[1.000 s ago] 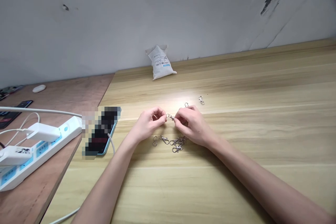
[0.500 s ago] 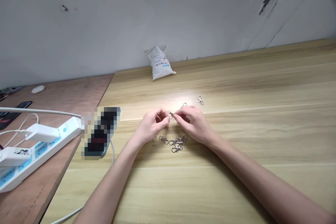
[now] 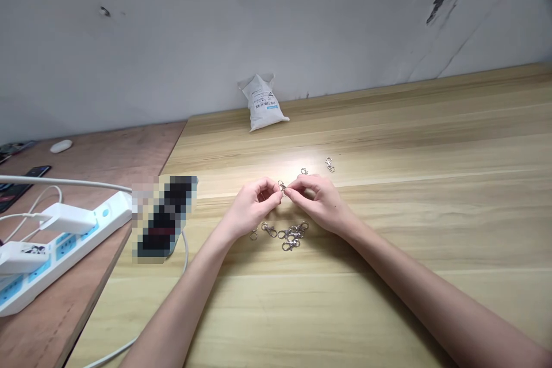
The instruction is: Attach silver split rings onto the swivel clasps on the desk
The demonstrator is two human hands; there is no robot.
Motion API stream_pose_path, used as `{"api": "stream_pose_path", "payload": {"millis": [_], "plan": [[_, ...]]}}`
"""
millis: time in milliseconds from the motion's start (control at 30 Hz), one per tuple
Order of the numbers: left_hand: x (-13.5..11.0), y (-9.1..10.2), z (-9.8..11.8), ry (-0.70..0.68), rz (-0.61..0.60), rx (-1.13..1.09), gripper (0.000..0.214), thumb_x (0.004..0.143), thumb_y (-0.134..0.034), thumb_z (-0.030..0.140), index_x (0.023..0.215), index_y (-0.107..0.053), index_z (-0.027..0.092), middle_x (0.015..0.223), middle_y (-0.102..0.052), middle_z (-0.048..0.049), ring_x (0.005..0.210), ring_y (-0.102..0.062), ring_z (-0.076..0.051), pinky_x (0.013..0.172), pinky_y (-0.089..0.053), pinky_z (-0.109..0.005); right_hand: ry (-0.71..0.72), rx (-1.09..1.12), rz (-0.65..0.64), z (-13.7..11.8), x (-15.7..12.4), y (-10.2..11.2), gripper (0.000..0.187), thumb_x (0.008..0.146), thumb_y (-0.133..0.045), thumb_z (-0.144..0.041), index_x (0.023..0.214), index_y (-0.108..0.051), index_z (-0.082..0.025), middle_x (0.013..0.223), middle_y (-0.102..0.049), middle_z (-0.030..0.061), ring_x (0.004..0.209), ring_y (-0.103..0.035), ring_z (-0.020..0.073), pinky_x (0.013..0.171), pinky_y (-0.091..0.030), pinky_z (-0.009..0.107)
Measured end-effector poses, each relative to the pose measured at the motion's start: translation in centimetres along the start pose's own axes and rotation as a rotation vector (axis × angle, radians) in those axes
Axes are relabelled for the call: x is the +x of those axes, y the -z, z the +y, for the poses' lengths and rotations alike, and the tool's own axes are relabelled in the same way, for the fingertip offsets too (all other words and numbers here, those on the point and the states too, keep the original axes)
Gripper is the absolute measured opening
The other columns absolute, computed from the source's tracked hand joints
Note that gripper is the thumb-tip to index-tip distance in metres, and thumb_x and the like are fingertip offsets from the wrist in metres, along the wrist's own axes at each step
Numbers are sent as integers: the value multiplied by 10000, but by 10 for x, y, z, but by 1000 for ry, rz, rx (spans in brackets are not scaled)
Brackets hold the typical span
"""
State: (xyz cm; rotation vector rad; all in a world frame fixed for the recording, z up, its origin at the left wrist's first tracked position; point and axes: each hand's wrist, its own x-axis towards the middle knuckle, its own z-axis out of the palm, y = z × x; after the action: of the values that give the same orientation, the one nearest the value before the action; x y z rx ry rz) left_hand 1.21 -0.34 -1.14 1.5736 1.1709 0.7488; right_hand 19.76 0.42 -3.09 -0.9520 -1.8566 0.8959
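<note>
The hands are drawing closer together. The left hand (image 3: pixel 252 207) and right hand (image 3: pixel 321 201) are both pinching one metal clasp (image 3: pixel 282 186). At its 6 o'clock the clasp pile (image 3: pixel 291 234) is lying seemingly unhandled, and at 2 o'clock two single clasps (image 3: pixel 330 164) are sitting apart.

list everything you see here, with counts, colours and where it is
held clasp: one, silver, pinched between both hands
loose clasps: small pile, silver, on the table below the hands
far clasps: two, silver, beyond the right hand
bag: one, white, labelled, against the wall
light wood table: one, pale, under the clasps
brown table: one, reddish, at left
power strip: one, white and blue, on brown table
phone: one, dark, beside the strip
left hand: one, on held clasp
right hand: one, on held clasp
</note>
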Motion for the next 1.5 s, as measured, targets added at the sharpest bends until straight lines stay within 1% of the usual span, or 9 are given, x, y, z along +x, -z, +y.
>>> {"api": "stream_pose_path", "payload": {"millis": [100,233,400,633,800,933,1033,1133,1500], "plan": [[0,0,2,-16,-2,-10,221,864,-594,370,846,-608,150,732,-570,-7,633,-512,-103,566,-411,-217,-47,52,21,0,0,0,212,891,-556,-272,708,-612,-183,661,-642,18,619,-547,142,570,-409,276],[-1,-1,4,-64,51,61,241,858,-609,392,825,-638,155,735,-596,-12,656,-526,-116,598,-427,-228,-61,29,65,0,0,-1,192,888,-550,-271,734,-627,-186,688,-654,25,632,-560,149,594,-425,289],[-1,-2,3,-58,83,57,243,851,-620,399,842,-654,158,748,-620,-18,662,-536,-123,608,-432,-238,96,-203,116,1,-2,-2,179,882,-565,-228,707,-574,-196,641,-602,-18,600,-514,125,793,-389,352],[0,1,0,-52,44,8,171,838,-635,315,805,-625,147,779,-619,-17,674,-540,-108,626,-438,-232,179,-263,96,1,-3,-4,162,909,-535,-223,754,-575,-201,647,-560,-31,584,-494,115,796,-367,336],[-2,6,4,-106,71,187,116,848,-598,262,798,-620,160,764,-617,-8,681,-540,-113,618,-437,-227,179,-258,103,0,-3,-2,144,913,-536,-217,778,-585,-201,659,-573,-31,590,-503,115,803,-363,331],[-2,13,7,-196,157,366,91,863,-582,236,816,-633,177,784,-625,-6,728,-551,-125,619,-435,-224,134,-271,104,0,-2,0,153,896,-533,-187,745,-557,-199,675,-575,-25,617,-517,121,807,-354,327],[-1,16,6,-278,211,427,97,882,-577,237,830,-638,182,807,-638,-8,757,-565,-129,690,-449,-243,133,-293,67,1,-2,0,144,884,-535,-190,741,-547,-199,679,-557,-26,612,-504,120,815,-352,332],[1,16,3,-314,208,440,98,892,-577,243,845,-642,187,804,-644,-5,742,-569,-127,696,-449,-250,151,-304,60,1,-2,-1,131,885,-524,-189,755,-543,-199,689,-558,-23,610,-495,120,821,-351,338],[0,13,6,-186,236,382,149,877,-589,316,836,-639,181,809,-665,-14,721,-574,-129,606,-465,-224,162,-297,18,2,-3,-1,123,871,-516,-162,754,-517,-199,694,-549,-31,614,-483,111,830,-341,330]]}}
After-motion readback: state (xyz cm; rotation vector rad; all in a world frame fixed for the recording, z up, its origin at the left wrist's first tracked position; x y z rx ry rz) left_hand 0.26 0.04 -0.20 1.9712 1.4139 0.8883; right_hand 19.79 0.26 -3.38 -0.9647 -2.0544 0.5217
